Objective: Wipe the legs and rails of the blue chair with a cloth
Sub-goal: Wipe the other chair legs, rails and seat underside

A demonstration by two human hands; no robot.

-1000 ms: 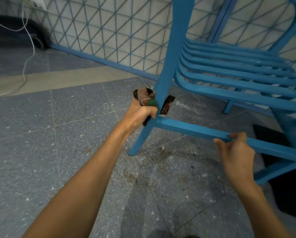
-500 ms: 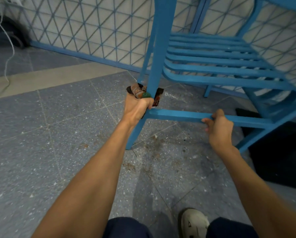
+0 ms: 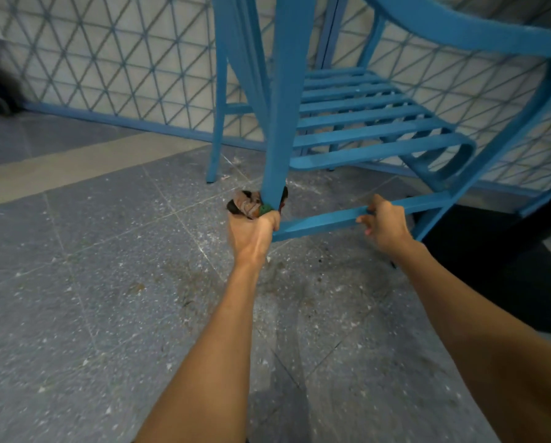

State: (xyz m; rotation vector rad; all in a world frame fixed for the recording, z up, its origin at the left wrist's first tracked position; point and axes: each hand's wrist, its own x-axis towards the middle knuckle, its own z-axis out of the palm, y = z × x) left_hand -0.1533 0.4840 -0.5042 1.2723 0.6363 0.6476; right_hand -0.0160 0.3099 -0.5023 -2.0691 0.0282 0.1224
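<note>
Head view: the right hand (image 3: pixel 384 223) has slid along the rail (image 3: pixel 325 219) nearer the leg (image 3: pixel 280 123), and its fingers curl over the rail's top edge. The left hand (image 3: pixel 255 231) grips the cloth (image 3: pixel 247 204), fingers wrapped round it and the leg just above the rail joint. The chair (image 3: pixel 363 129) stands on the floor (image 3: pixel 92 282).

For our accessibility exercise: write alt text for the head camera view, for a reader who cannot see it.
A person's left hand grips a crumpled cloth round a leg of the blue chair, just above the lower rail, which the right hand holds. Speckled grey floor tiles lie beneath.
</note>
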